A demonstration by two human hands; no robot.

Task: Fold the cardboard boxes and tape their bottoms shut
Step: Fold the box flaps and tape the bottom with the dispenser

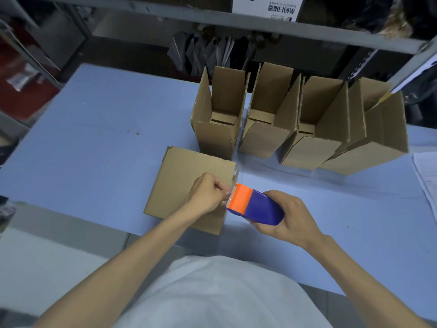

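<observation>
A brown cardboard box [186, 176] lies on the blue table in front of me, a closed face turned up. My right hand [290, 214] grips a blue tape dispenser [257, 205] with an orange front, held just off the box's right edge. My left hand [208, 192] rests over the box's right side and pinches the clear tape end at the dispenser's mouth. A short strip of clear tape sticks up at the box's right corner [237, 172].
Several folded boxes [298, 129] stand open-topped in a row at the back right of the blue table [94, 138]. White papers [425, 176] lie at the right edge. A metal shelf rack [212, 17] with dark bags runs behind the table.
</observation>
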